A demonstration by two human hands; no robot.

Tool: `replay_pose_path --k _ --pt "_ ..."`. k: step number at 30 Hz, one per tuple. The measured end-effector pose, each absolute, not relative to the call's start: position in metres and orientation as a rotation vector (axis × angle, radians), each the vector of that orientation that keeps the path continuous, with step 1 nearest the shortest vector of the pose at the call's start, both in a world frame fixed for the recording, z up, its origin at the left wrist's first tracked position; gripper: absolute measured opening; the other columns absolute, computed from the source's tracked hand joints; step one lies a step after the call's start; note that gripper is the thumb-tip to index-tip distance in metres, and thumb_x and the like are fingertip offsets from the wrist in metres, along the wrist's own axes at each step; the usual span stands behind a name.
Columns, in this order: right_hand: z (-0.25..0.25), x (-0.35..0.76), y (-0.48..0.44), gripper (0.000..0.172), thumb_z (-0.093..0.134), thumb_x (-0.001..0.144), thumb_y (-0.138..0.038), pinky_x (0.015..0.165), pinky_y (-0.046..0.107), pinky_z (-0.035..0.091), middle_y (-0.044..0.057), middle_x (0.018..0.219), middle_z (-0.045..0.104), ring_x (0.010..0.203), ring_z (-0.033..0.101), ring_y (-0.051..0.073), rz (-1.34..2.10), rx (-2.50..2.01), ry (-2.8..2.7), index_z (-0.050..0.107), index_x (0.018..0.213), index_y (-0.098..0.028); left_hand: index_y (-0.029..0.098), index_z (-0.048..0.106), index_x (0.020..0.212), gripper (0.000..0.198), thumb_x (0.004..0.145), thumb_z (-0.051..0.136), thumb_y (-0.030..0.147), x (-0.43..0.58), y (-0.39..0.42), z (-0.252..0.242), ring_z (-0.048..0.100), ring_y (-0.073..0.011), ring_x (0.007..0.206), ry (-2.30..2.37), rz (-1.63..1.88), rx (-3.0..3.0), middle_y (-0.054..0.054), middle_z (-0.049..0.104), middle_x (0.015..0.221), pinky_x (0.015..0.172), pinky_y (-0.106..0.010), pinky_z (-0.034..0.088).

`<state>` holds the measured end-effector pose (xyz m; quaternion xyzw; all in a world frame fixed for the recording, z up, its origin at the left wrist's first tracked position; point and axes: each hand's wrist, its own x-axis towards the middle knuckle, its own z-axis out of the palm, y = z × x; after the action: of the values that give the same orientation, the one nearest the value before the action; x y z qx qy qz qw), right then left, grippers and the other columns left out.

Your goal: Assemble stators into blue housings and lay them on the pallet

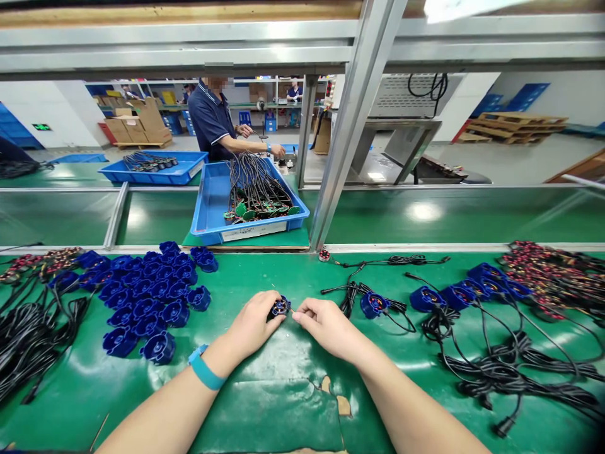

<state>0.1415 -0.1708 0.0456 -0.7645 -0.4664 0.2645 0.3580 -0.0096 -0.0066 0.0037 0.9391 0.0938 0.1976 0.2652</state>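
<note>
My left hand (pixel 256 320), with a teal band at the wrist, is closed around a small round motor part (pixel 280 306), dark blue with copper-coloured windings. The fingers cover much of it. Just right of it, my right hand (pixel 322 321) pinches the end of a thin wire (pixel 292 310) that runs to the part. A blue housing (pixel 375 305) with coils inside lies to the right, near a bundled black cable (pixel 348 299). On the left, several blue housings (pixel 150 307) stand grouped on the green table mat (pixel 265 403).
Black cables (pixel 38 343) and red coils (pixel 548 271) are heaped at the sides. Beyond the table edge, a blue tray (pixel 208 217) holds green circuit boards with cables. A metal post (pixel 347 126) rises ahead. A co-worker (pixel 212 123) stands behind the tray. The mat is torn (pixel 343 405) in front.
</note>
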Motion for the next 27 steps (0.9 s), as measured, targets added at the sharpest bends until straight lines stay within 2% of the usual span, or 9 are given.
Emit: replay_pose_path --k 4,7,11,13,19,24,27 --pt "0.048 0.141 -0.171 0.024 0.058 0.089 -0.038 0.06 0.026 0.039 0.001 0.073 0.067 0.065 0.055 0.015 0.755 -1.955 -1.156 0.069 0.086 -0.018 0.02 0.06 0.123 0.035 0.089 0.069 0.022 -0.009 -0.004 -0.001 0.064 -0.0305 0.123 0.261 0.58 2.629 -0.015 0.066 0.132 0.104 -0.049 0.055" --pt "0.048 0.14 -0.173 0.027 0.055 0.089 -0.04 0.064 0.027 0.042 0.002 0.074 0.068 0.068 0.058 0.017 0.778 -1.911 -1.211 0.068 0.088 -0.017 0.016 0.062 0.123 0.035 0.089 0.068 0.023 -0.009 -0.011 0.0 0.064 -0.033 0.123 0.314 0.586 2.703 -0.019 0.064 0.136 0.106 -0.048 0.055" --pt "0.036 0.141 -0.175 0.037 0.047 0.089 -0.051 0.066 0.03 0.046 0.005 0.073 0.069 0.07 0.062 0.021 0.758 -1.899 -1.317 0.066 0.085 -0.02 0.014 0.064 0.114 0.027 0.093 0.063 0.03 -0.008 -0.024 0.004 0.069 -0.0309 0.113 0.308 0.515 2.823 -0.02 0.065 0.132 0.099 -0.041 0.059" --pt "0.025 0.146 -0.172 0.042 0.048 0.086 -0.058 0.066 0.031 0.049 0.005 0.073 0.07 0.069 0.064 0.022 0.795 -1.899 -1.325 0.067 0.086 -0.021 0.016 0.063 0.113 0.025 0.096 0.06 0.035 -0.006 -0.023 0.003 0.07 -0.0261 0.109 0.328 0.479 2.868 -0.015 0.067 0.128 0.096 -0.038 0.06" --pt "0.007 0.157 -0.169 0.049 0.052 0.079 -0.067 0.069 0.033 0.053 0.005 0.07 0.069 0.069 0.066 0.024 0.869 -1.906 -1.292 0.07 0.092 -0.023 0.014 0.062 0.119 0.033 0.093 0.064 0.035 -0.009 -0.017 0.004 0.06 -0.0273 0.128 0.32 0.531 2.718 -0.017 0.06 0.139 0.107 -0.039 0.052" --pt "0.006 0.161 -0.171 0.049 0.051 0.083 -0.068 0.058 0.03 0.048 0.005 0.068 0.066 0.061 0.058 0.02 0.994 -1.873 -1.242 0.068 0.089 -0.022 0.015 0.066 0.107 0.027 0.087 0.067 0.034 -0.005 -0.011 0.0 0.068 -0.0228 0.105 0.235 0.594 2.575 -0.012 0.071 0.108 0.092 -0.034 0.057" --pt "0.008 0.161 -0.169 0.052 0.052 0.082 -0.07 0.055 0.029 0.044 0.005 0.069 0.066 0.058 0.053 0.018 1.085 -1.806 -1.179 0.067 0.089 -0.022 0.013 0.066 0.107 0.032 0.087 0.067 0.038 -0.004 -0.009 -0.002 0.067 -0.0237 0.103 0.258 0.637 2.606 -0.013 0.069 0.106 0.093 -0.035 0.057"
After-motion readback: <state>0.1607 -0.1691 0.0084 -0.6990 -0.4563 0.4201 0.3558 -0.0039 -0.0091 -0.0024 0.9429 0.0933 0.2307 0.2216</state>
